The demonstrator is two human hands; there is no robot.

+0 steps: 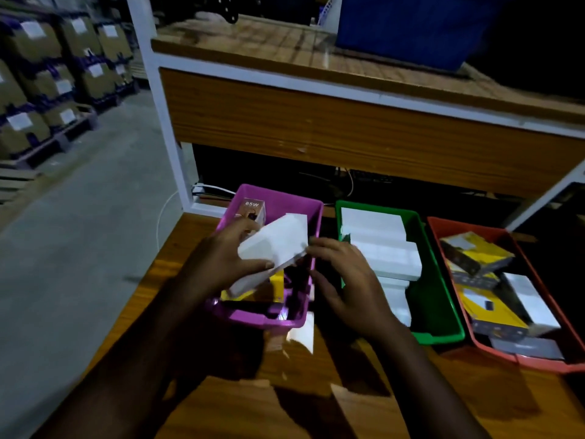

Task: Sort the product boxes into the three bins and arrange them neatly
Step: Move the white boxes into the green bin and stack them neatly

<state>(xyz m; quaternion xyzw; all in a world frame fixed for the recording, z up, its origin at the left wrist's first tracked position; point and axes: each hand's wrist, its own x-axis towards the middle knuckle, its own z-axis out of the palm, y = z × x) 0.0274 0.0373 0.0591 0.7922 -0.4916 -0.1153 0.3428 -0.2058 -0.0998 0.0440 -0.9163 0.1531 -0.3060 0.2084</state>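
Three bins stand in a row on the wooden table: a purple bin [286, 198], a green bin [443, 299] and a red bin [449, 226]. My left hand [228, 258] grips a white box [278, 245], tilted above the purple bin. My right hand [345, 280] touches the box's right end with its fingertips, fingers spread. Inside the purple bin stand a brown "65W" box [254, 210] and a yellow box [277, 282]. White boxes [383, 245] fill the green bin in a stack. Yellow-and-black boxes [478, 251] and a white box [525, 299] lie jumbled in the red bin.
A wooden shelf unit with a white frame [316, 122] rises right behind the bins, with a blue crate [411, 30] on top. Cables [348, 185] run under it. Stacked cardboard cartons on pallets [53, 83] line the far left across a concrete floor.
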